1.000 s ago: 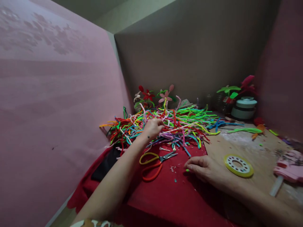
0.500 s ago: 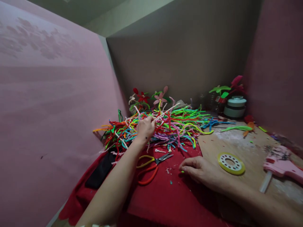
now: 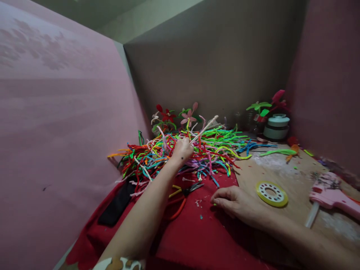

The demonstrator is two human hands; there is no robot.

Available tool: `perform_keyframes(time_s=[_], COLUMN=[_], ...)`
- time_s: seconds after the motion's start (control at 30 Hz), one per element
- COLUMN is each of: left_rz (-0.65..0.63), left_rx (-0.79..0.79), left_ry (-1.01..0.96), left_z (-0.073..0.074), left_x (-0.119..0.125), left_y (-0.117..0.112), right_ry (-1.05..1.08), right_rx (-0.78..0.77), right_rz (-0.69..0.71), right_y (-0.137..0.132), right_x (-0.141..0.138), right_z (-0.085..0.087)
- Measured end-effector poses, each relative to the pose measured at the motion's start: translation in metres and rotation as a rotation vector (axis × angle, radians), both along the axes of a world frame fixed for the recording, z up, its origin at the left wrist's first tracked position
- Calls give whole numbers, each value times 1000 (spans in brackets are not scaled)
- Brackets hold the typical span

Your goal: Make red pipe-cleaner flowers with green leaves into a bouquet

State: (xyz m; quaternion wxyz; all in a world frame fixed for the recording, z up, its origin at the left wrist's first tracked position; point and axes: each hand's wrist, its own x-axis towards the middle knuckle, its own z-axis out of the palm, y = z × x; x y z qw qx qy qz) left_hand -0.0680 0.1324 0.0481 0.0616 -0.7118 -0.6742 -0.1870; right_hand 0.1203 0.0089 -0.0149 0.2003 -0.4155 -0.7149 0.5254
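My left hand (image 3: 182,150) reaches into a heap of many-coloured pipe cleaners (image 3: 225,142). Its fingers are closed around a pale pink pipe cleaner (image 3: 207,125), which slants up and to the right; whether there is more than one strand I cannot make out. My right hand (image 3: 232,202) rests at the edge of the red cloth (image 3: 197,236), its fingers loosely bent and the farther ones hidden. A tiny yellow-green scrap shows by its thumb tip. Scissors (image 3: 180,204) with one yellow and one red handle lie partly behind my left forearm.
A black phone (image 3: 116,206) lies left of my forearm. To the right are a roll of yellow tape (image 3: 272,194), a pink glue gun (image 3: 327,193) and a teal jar (image 3: 276,126). Pipe-cleaner flowers (image 3: 188,118) stand behind the heap. A pink wall (image 3: 84,150) rises at the left.
My left hand has moved right and slightly farther over the heap, and the pale pink pipe cleaner has risen with it. The forearm now covers more of the scissors. My right hand has stayed put.
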Motion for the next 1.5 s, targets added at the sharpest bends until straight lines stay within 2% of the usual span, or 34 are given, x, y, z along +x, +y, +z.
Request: perform_keyframes(time_s=[0.2, 0.33, 0.53, 0.73, 0.87, 1.03, 1.13, 1.33, 1.5], left_rz=[-118, -266, -411, -495, -504, -446, -459, -420, -401], left_rx=[73, 131, 232, 279, 273, 244, 202, 100, 90], left_ry=[-116, -189, -316, -366, -304, -246, -240, -575, -919], left_z=[-11, -16, -23, -20, -20, -28, -32, -32, -15], left_x=[11, 8, 2, 0, -3, -5, -1, 19, 22], left_y=[14, 20, 12, 6, 7, 15, 14, 4, 0], right_ry=[-17, -7, 13, -3, -3, -2, -12, -9, -12], right_rx=[32, 46, 51, 47, 63, 59, 50, 91, 101], right_rz=[17, 23, 23, 21, 20, 13, 16, 17, 8], right_y=[0, 2, 1, 1, 2, 0, -1, -1, -2], right_x=[1, 1, 0, 0, 0, 0, 0, 0, 0], right_z=[1, -5, -7, -6, -7, -5, -3, -1, 2])
